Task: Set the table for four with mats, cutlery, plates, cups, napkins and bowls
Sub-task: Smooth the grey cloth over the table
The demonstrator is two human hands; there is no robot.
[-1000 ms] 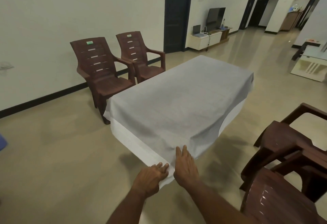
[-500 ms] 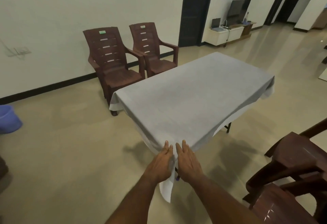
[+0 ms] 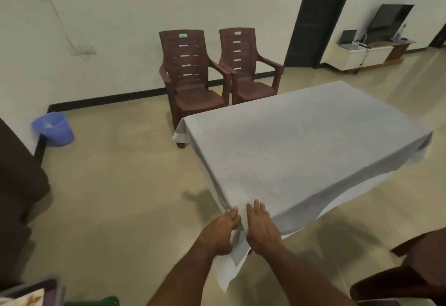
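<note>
Head view: both hands, left and right, are pressing flat-fingered on the near corner of a grey cloth-covered rectangular table; two brown plastic armchairs are standing against the pale wall; a blue plastic bucket is sitting on the beige floor.

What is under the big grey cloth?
A table, almost wholly covered by the grey cloth. Only one dark leg peeks out at the far left corner. The table's top and other legs are hidden. Both hands, left and right, rest on the near corner.

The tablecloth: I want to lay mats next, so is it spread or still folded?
Spread: the tablecloth covers the whole top, edges hanging over, near corner under both hands.
</note>
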